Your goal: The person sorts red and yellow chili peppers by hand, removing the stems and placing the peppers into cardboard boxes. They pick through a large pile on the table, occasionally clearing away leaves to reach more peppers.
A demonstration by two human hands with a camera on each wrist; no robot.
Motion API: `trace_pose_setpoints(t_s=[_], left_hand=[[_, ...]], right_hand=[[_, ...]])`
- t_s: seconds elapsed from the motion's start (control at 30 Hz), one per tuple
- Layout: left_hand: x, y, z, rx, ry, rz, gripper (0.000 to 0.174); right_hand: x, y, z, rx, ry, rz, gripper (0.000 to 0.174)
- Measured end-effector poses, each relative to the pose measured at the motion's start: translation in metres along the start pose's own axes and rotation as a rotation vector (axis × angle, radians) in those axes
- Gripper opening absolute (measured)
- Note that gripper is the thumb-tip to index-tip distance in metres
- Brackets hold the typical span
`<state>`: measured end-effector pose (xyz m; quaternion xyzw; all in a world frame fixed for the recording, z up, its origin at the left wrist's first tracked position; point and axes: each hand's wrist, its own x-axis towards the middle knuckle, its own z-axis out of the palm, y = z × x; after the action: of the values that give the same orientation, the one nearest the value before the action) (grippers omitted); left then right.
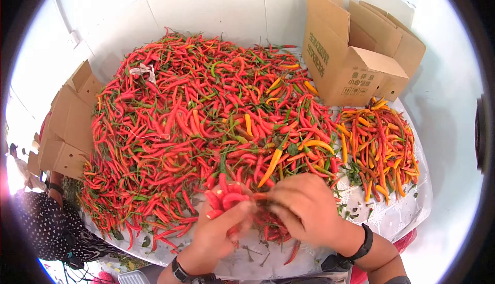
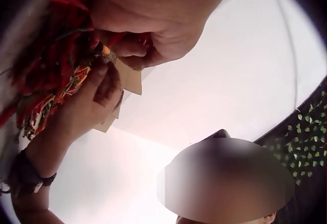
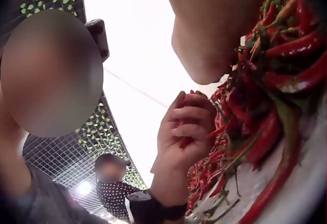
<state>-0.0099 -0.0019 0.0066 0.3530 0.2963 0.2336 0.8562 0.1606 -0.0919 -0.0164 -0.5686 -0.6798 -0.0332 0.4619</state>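
Near the front edge of the table, my left hand (image 1: 220,235) grips a small bunch of red chili peppers (image 1: 233,198), their ends poking up above the thumb. My right hand (image 1: 312,209) is right beside it, fingers curled, pinching the end of a chili pepper (image 1: 259,196) that spans the two hands. The left wrist view shows an orange-red chili end (image 2: 106,50) at the right fingertips. In the right wrist view, the left fingers (image 3: 189,114) wrap round several red chilies. A large heap of red chilies (image 1: 165,93) lies just beyond both hands.
A smaller pile of orange and red chilies (image 1: 381,145) lies at the right. Behind it stands an open cardboard box (image 1: 330,62); another cardboard box (image 1: 67,124) is at the left edge. A person in a dotted garment (image 1: 46,227) is at the left. Loose stems (image 1: 255,253) lie in front.
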Motion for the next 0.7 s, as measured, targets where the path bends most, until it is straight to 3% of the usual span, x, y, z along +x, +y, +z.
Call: trace_pose_setpoints(t_s=[0.07,0.17,0.27,0.47,0.57,0.67,0.7], left_hand=[[-0.002,0.004,0.002,-0.050,0.026,0.034,0.022],[-0.004,0.006,0.010,-0.020,0.141,0.091,0.018],[-0.001,0.004,0.008,0.024,0.078,0.140,0.018],[0.002,-0.001,-0.008,-0.010,-0.011,0.143,0.025],[0.003,-0.004,-0.004,-0.006,0.088,0.176,0.025],[0.005,-0.006,0.005,0.106,0.062,0.281,0.026],[0.004,-0.006,0.005,0.098,0.023,0.215,0.025]], right_hand=[[0.001,0.002,-0.001,-0.181,-0.006,0.163,0.024],[0.004,0.005,-0.005,-0.272,-0.085,0.248,0.022],[0.002,0.009,-0.005,-0.257,-0.072,0.188,0.021],[0.004,0.012,-0.016,-0.064,0.219,0.200,0.014],[0.002,0.008,-0.022,0.155,0.199,0.307,0.012],[0.002,0.010,-0.021,0.167,0.044,0.199,0.013],[0.002,0.010,-0.020,0.145,0.028,0.162,0.014]])
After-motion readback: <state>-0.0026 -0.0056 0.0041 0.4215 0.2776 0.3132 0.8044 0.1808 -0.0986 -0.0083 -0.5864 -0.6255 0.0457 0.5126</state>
